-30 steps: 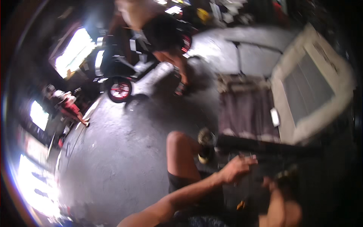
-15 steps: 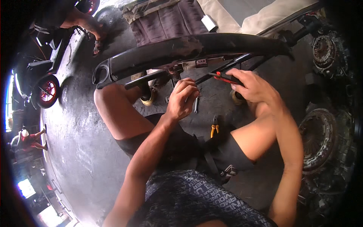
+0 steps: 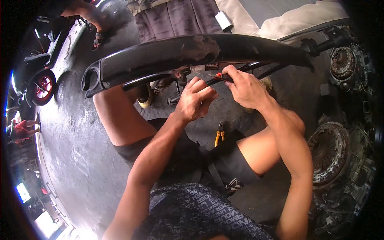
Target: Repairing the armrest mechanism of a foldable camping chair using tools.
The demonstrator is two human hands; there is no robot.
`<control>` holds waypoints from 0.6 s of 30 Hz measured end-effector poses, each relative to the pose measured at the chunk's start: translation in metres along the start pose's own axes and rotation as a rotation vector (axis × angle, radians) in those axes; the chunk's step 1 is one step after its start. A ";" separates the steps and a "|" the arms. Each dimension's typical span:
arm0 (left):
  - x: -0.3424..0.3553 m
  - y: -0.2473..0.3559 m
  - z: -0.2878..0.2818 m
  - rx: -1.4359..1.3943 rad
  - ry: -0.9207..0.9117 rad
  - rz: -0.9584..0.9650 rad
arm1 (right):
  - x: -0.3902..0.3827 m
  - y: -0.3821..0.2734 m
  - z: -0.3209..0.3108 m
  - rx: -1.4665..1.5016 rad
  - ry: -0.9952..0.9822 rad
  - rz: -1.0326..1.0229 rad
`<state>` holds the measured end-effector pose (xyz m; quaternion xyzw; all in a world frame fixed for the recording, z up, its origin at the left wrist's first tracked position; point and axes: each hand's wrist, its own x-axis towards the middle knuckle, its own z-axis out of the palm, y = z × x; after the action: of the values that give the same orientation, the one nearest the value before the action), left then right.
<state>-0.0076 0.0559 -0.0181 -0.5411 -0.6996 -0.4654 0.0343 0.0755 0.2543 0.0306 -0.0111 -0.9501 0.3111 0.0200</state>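
Note:
A long black curved vehicle panel (image 3: 192,54) lies across my knees, with metal rods and brackets (image 3: 176,78) under it. My right hand (image 3: 245,86) grips a screwdriver with a red and black handle (image 3: 221,77), its shaft pointing left under the panel. My left hand (image 3: 196,100) is curled just below the screwdriver shaft, fingers closed near the bracket; what it pinches is too small to tell. Yellow-handled pliers (image 3: 219,134) lie on the floor between my legs.
Round clutch discs and metal parts (image 3: 334,152) are piled at the right. A dark cloth (image 3: 176,18) and a pale cushion (image 3: 296,18) lie beyond the panel. Another person's leg (image 3: 90,16) and a scooter with a red wheel (image 3: 40,86) stand far left.
The view has swung down from the workshop floor to my lap. Both hands have come closer together under the panel, the right one keeping the screwdriver.

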 end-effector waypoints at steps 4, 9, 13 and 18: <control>0.000 -0.005 -0.001 -0.012 0.001 0.036 | 0.013 -0.003 0.025 0.234 0.121 -0.170; 0.006 -0.001 -0.004 -0.069 0.014 -0.004 | 0.006 0.009 0.046 0.322 0.059 0.033; 0.003 -0.002 -0.003 -0.068 -0.013 -0.034 | 0.010 0.006 0.059 0.383 0.192 0.018; -0.002 0.001 -0.007 -0.049 -0.025 -0.028 | 0.013 0.003 0.056 0.406 0.133 0.108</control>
<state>-0.0089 0.0492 -0.0148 -0.5376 -0.6959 -0.4760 0.0057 0.0603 0.2236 -0.0160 -0.0782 -0.8627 0.4950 0.0681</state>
